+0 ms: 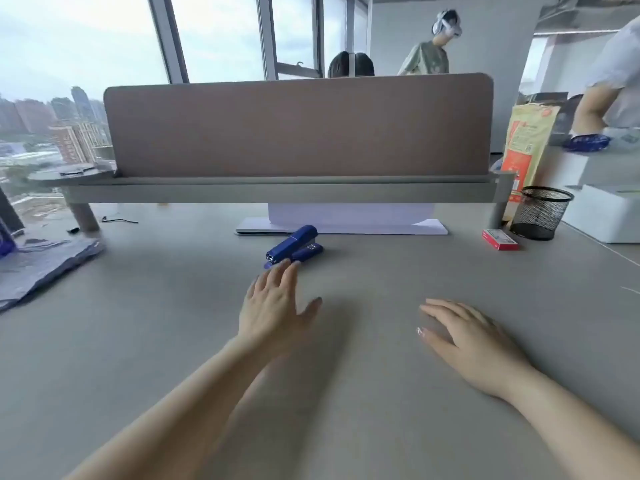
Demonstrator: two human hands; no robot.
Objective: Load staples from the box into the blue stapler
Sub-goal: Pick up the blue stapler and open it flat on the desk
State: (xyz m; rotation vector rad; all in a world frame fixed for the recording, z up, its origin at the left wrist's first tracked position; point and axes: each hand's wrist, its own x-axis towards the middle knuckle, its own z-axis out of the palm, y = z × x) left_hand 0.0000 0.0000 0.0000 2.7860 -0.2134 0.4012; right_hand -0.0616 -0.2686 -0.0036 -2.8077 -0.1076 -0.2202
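The blue stapler (pixel 295 247) lies on the grey desk (pixel 173 323) at mid distance, its top arm raised a little at the front. My left hand (pixel 273 303) is stretched toward it, fingers spread, fingertips just short of its near end and holding nothing. My right hand (pixel 464 336) rests flat on the desk to the right, fingers apart, empty. A small red staple box (pixel 499 239) sits far right, beside the mesh cup, well away from both hands.
A black mesh pen cup (pixel 541 213) and an orange-and-tan bag (pixel 526 147) stand at the right. A white sheet stack (pixel 343 226) lies under the brown divider (pixel 298 126). Grey cloth (pixel 41 265) covers the left edge. People are behind the divider.
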